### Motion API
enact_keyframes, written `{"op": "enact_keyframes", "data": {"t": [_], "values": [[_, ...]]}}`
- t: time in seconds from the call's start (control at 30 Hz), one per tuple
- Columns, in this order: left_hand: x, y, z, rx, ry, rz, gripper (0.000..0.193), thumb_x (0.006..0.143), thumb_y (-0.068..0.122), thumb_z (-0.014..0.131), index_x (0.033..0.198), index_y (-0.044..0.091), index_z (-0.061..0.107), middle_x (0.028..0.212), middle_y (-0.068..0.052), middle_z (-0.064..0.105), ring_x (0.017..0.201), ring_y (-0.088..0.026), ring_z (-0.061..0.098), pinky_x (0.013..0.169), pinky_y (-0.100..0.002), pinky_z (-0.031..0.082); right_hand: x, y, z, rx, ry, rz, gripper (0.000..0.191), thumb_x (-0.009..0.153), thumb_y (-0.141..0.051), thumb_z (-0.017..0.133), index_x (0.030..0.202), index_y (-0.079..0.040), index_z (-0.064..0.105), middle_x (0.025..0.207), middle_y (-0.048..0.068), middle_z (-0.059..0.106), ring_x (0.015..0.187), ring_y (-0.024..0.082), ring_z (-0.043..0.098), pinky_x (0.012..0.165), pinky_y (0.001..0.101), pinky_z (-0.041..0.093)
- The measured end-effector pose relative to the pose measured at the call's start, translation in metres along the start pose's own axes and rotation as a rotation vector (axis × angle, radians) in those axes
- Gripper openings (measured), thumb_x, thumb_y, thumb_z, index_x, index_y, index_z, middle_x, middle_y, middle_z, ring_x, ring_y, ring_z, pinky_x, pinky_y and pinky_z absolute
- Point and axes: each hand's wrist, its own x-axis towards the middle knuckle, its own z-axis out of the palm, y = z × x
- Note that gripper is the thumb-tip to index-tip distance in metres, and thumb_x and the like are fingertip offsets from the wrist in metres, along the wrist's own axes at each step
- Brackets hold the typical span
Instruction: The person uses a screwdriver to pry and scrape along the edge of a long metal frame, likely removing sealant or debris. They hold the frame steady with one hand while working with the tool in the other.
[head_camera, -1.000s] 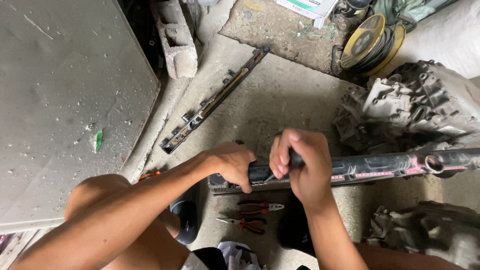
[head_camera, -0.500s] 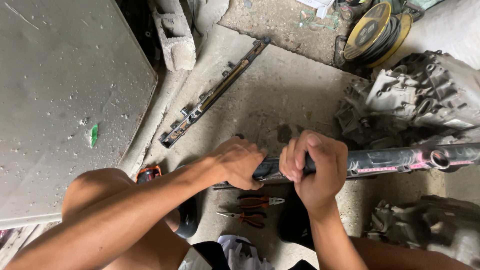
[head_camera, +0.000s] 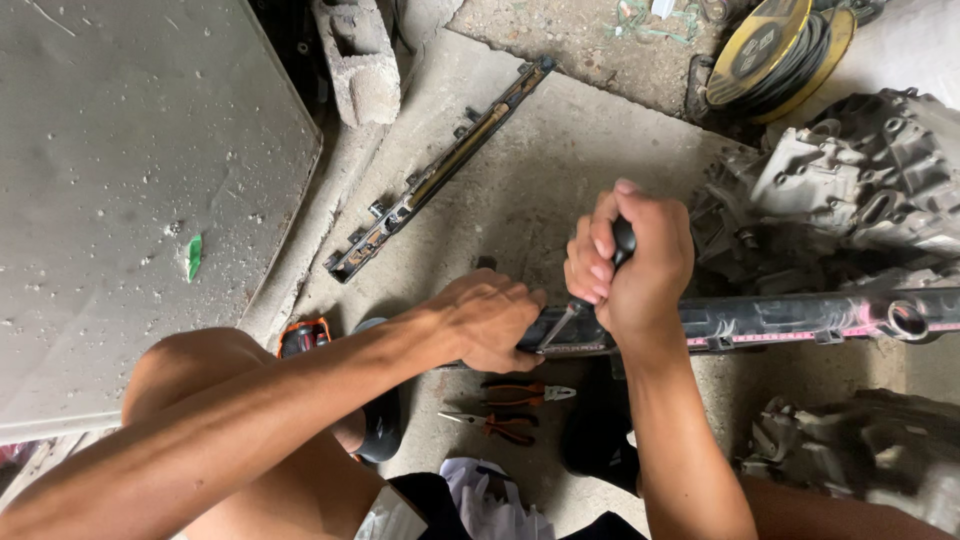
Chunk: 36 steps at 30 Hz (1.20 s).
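Prying at a long black plastic bar (head_camera: 760, 320) on the concrete floor (head_camera: 560, 190)

Your left hand (head_camera: 490, 322) clamps its near end; your right hand (head_camera: 630, 262) clenches a dark-handled screwdriver (head_camera: 600, 280) against it. The bar looks stiff, possibly brittle: hold beside the tip.

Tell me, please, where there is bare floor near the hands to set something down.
Bare concrete lies between the long metal strip and the black plastic bar, above both hands. It is crowded right, by the grey engine casting, and below the bar, where pliers lie. The left hand steadies the bar; the right hand grips a screwdriver.
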Motion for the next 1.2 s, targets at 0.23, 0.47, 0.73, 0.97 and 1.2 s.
{"op": "enact_keyframes", "data": {"t": [0.23,0.47,0.73,0.97,1.2], "values": [[0.005,-0.004,0.006,-0.016,0.049,0.041,0.069,0.081,0.048,0.075,0.118,-0.007,0.056,0.104,-0.025,0.068,0.099,-0.041,0.067,0.090,-0.050,0.053,-0.001,-0.003,0.000,-0.022,-0.026,-0.040,0.045,0.102,-0.029,0.046,0.064,-0.006,0.041,0.049,0.005,0.036,0.037,0.013,0.029,0.035,0.0303,0.026],[0.007,-0.004,0.013,-0.047,0.025,0.000,0.068,0.079,0.045,0.076,0.120,-0.005,0.057,0.108,-0.026,0.067,0.104,-0.041,0.067,0.093,-0.048,0.054,-0.070,-0.001,-0.009,-0.047,-0.134,-0.339,0.048,0.109,-0.028,0.049,0.070,-0.001,0.046,0.053,0.008,0.045,0.043,0.014,0.039,0.047,0.0314,0.033],[-0.001,0.004,-0.001,-0.049,0.052,-0.012,0.067,0.075,0.046,0.078,0.117,-0.003,0.060,0.109,-0.027,0.067,0.106,-0.042,0.067,0.092,-0.048,0.053,-0.098,0.011,-0.004,-0.241,-0.217,-0.496,0.058,0.106,-0.038,0.058,0.062,0.001,0.055,0.054,0.007,0.051,0.044,0.014,0.046,0.045,0.0297,0.035],[-0.006,0.008,-0.014,0.083,-0.025,-0.039,0.069,0.081,0.056,0.070,0.118,-0.001,0.062,0.112,-0.024,0.068,0.108,-0.040,0.067,0.098,-0.049,0.051,-0.110,0.005,-0.018,-0.287,-0.229,-0.389,0.056,0.110,-0.040,0.051,0.069,-0.001,0.054,0.060,0.009,0.052,0.054,0.020,0.049,0.053,0.0334,0.038],[0.000,0.014,-0.008,0.018,-0.119,-0.102,0.070,0.084,0.046,0.073,0.130,-0.003,0.055,0.124,-0.024,0.061,0.109,-0.039,0.066,0.093,-0.045,0.056,-0.097,0.012,-0.029,0.017,-0.026,-0.348,0.045,0.104,-0.030,0.050,0.068,-0.003,0.046,0.051,0.010,0.043,0.045,0.016,0.035,0.052,0.0358,0.031]]}}
